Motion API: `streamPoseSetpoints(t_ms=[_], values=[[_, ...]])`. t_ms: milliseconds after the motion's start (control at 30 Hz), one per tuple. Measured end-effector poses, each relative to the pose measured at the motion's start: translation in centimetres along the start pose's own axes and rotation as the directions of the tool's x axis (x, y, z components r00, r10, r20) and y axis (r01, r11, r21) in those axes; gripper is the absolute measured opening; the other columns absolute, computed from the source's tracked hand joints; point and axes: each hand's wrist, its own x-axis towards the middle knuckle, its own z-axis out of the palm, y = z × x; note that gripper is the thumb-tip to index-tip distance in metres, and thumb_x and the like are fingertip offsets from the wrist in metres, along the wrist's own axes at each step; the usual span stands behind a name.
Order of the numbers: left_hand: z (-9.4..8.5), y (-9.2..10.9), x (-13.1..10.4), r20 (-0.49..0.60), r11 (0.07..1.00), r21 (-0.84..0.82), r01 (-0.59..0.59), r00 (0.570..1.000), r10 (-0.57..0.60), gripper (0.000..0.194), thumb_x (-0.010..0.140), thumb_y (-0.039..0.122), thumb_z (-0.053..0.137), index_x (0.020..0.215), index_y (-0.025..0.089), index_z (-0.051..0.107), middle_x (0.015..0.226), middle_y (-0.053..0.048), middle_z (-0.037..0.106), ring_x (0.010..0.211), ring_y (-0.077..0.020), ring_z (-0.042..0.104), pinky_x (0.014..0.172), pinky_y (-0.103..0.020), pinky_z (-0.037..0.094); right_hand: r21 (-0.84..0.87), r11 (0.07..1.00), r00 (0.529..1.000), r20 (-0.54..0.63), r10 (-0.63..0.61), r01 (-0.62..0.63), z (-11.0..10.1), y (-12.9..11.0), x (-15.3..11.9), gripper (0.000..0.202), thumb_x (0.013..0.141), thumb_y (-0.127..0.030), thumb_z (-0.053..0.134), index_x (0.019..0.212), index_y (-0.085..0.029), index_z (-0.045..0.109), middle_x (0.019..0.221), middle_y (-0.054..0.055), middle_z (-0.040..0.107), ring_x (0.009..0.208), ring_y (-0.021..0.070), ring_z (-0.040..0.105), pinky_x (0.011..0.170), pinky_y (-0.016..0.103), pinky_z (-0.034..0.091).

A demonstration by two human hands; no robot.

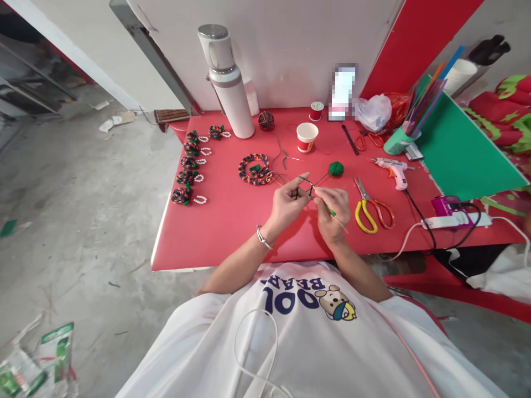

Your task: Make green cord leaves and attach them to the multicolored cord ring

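My left hand (290, 200) pinches green yarn (305, 178), with a loop of it raised over the fingers. In my right hand (334, 207) is a thin crochet hook (341, 223), its tip meeting the yarn between both hands. A strand runs back to a green yarn ball (336, 168) just behind. Left of my hands lies a multicoloured crocheted ring (248, 179) with a small green piece (255, 169) inside its curl. A needle (293, 158) with a bit of green yarn rests behind them. Fingers hide most of the green stitches.
Scissors (365, 202) and a pink glue gun (396, 170) lie to the right, near a power strip (452, 221). At the back stand a paper cup (307, 136), a white thermos (234, 99) and a phone (343, 91). Several crocheted flowers (181, 194) with bead loops line the left edge.
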Motion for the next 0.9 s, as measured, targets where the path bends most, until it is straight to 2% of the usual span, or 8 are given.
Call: streamPoseSetpoints(t_ms=[67,167,300,433,600,700,800,900], values=[[0.0,0.3,-0.1,0.038,0.994,-0.076,0.083,0.996,-0.08,0.079,0.062,0.016,0.079,0.14,0.009,0.07,0.059,0.006,0.064,0.048,-0.0049,0.044,0.05,-0.021,0.03,-0.033,0.996,0.996,-0.016,-0.083,0.083,-0.2,0.1,0.2,0.021,0.102,-0.047,0.066,0.108,-0.034,0.082,0.107,0.004,0.084,0.1,0.0245,0.074,0.093,0.048,0.059],[-0.7,1.2,0.1,0.14,0.966,-0.131,0.223,0.969,-0.205,0.074,0.057,0.016,0.086,0.129,0.009,0.076,0.06,0.004,0.066,0.042,-0.0025,0.036,0.045,-0.022,0.021,0.087,0.989,0.993,0.01,-0.119,0.117,-0.8,1.0,1.1,0.02,0.102,-0.046,0.067,0.107,-0.034,0.082,0.106,0.002,0.084,0.098,0.024,0.074,0.091,0.047,0.059],[-2.5,2.1,0.6,0.221,0.952,-0.067,0.297,0.935,-0.276,0.061,0.054,0.013,0.086,0.115,0.007,0.082,0.061,-0.003,0.072,0.04,-0.0034,0.04,0.044,-0.022,0.018,0.22,0.975,0.965,0.246,-0.094,0.039,-2.8,2.2,3.6,0.021,0.099,-0.05,0.07,0.102,-0.034,0.084,0.1,0.001,0.085,0.094,0.0242,0.073,0.093,0.049,0.059],[-3.6,2.3,1.1,0.264,0.953,0.002,0.303,0.919,-0.293,0.057,0.051,0.011,0.085,0.108,0.007,0.084,0.06,-0.006,0.073,0.042,-0.006,0.046,0.043,-0.022,0.02,0.221,0.974,0.88,0.452,-0.144,0.046,-5.5,2.2,6.7,0.018,0.094,-0.052,0.076,0.102,-0.038,0.085,0.098,0.0,0.085,0.097,0.0254,0.073,0.095,0.049,0.058],[-3.8,2.5,1.6,0.347,0.95,0.06,0.305,0.886,-0.306,0.044,0.052,0.011,0.084,0.095,0.01,0.086,0.063,-0.007,0.075,0.044,-0.0065,0.048,0.044,-0.022,0.022,0.255,0.967,0.831,0.541,-0.131,-0.013,-7.2,1.9,8.9,0.014,0.095,-0.048,0.076,0.102,-0.04,0.086,0.093,0.0,0.084,0.096,0.0252,0.07,0.092,0.049,0.058],[-3.8,2.7,1.7,0.372,0.947,0.07,0.314,0.873,-0.317,0.04,0.052,0.011,0.083,0.091,0.01,0.086,0.06,-0.007,0.073,0.049,-0.0094,0.054,0.045,-0.022,0.023,0.385,0.895,0.85,0.527,-0.012,-0.226,-6.3,2.8,8.1,0.022,0.094,-0.054,0.076,0.091,-0.035,0.086,0.083,0.002,0.081,0.088,0.0232,0.071,0.09,0.048,0.058],[-3.4,2.3,1.8,0.353,0.953,0.057,0.298,0.887,-0.298,0.048,0.053,0.011,0.083,0.102,0.008,0.085,0.062,-0.006,0.073,0.047,-0.0077,0.052,0.045,-0.021,0.023,0.536,0.728,0.872,0.458,0.175,-0.428,-3.6,3.5,5.3,0.038,0.086,-0.068,0.078,0.079,-0.03,0.081,0.074,0.001,0.077,0.077,0.021,0.072,0.083,0.045,0.061],[-2.5,1.5,1.6,0.321,0.962,0.021,0.272,0.91,-0.264,0.06,0.054,0.011,0.083,0.114,0.009,0.083,0.06,-0.002,0.07,0.043,-0.0054,0.045,0.044,-0.021,0.022,0.572,0.673,0.881,0.35,0.317,-0.469,-0.5,3.1,2.0,0.041,0.087,-0.073,0.073,0.089,-0.032,0.078,0.088,0.002,0.082,0.091,0.0232,0.078,0.089,0.048,0.063]])
